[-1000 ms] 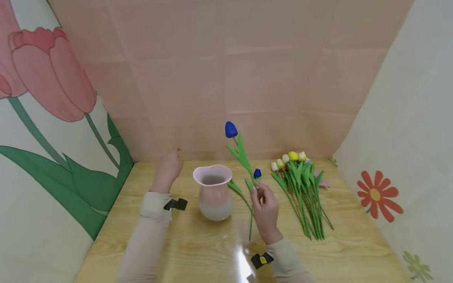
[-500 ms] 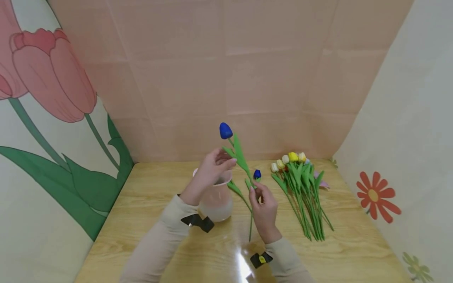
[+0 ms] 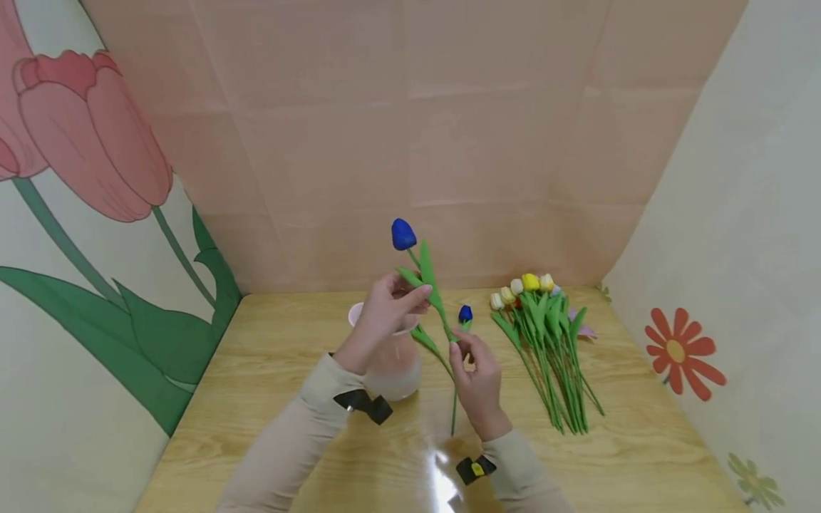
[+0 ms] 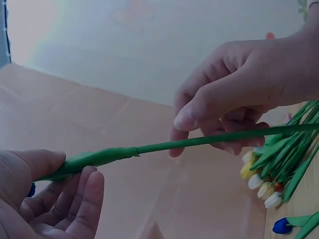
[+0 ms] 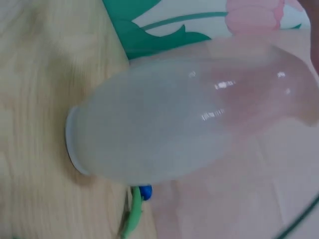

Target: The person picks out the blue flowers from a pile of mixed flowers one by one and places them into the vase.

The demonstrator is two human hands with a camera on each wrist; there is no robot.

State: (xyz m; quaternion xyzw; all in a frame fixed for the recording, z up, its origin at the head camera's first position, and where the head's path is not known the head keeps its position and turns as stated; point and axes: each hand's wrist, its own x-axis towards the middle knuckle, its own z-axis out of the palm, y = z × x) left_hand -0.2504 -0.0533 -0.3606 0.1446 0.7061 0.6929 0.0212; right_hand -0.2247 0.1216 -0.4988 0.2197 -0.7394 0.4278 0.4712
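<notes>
A blue artificial tulip [image 3: 403, 234] leans up to the left above the table. My left hand [image 3: 386, 313], in front of the vase mouth, pinches its leaves and stem between thumb and fingers. Lower down, my right hand [image 3: 477, 381] has thumb and forefinger at the green stem [image 4: 214, 137]; the left wrist view shows its other fingers curled behind the stem. The pink-and-white vase [image 3: 394, 367] stands upright, its mouth partly hidden by my left hand; its side fills much of the right wrist view.
A second blue tulip [image 3: 465, 313] lies behind my right hand. To the right lies a bunch of tulips [image 3: 554, 353] with white and yellow blooms. The wooden table [image 3: 269, 328] meets a pink backdrop [image 3: 321, 178] at the rear.
My left hand has come from the left of the vase to the upright tulip and now pinches it. The bloom has shifted a little left. My right hand has barely moved.
</notes>
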